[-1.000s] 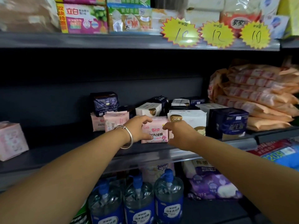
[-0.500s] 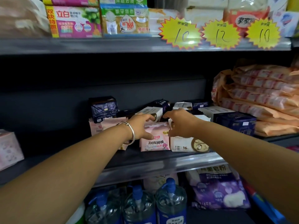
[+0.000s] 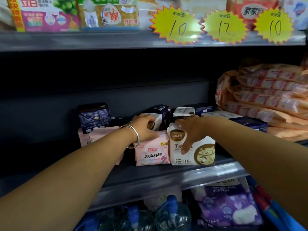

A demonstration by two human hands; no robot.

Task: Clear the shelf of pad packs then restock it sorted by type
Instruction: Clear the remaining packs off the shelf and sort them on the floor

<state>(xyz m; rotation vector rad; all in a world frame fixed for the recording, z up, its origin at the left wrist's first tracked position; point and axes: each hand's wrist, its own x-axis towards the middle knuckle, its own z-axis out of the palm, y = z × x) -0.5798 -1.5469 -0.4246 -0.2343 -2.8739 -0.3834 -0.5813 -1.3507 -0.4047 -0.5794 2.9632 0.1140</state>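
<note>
Gripping mid-frame: right hand fingers curl over the white cat-print pad pack; left hand curls on a small white pack. Packs look light, soft, slick film; pinch top edges.

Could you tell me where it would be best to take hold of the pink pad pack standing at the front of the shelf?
Probably by its top edge, from above: the pink pad pack stands upright, a white pack tight against one side, leaving the top free.

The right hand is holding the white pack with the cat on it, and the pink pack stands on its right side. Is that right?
Not quite. The right hand does hold the white cat pack, but the pink pack stands on its left side, touching it, under the left hand. The head view shows this.
</note>
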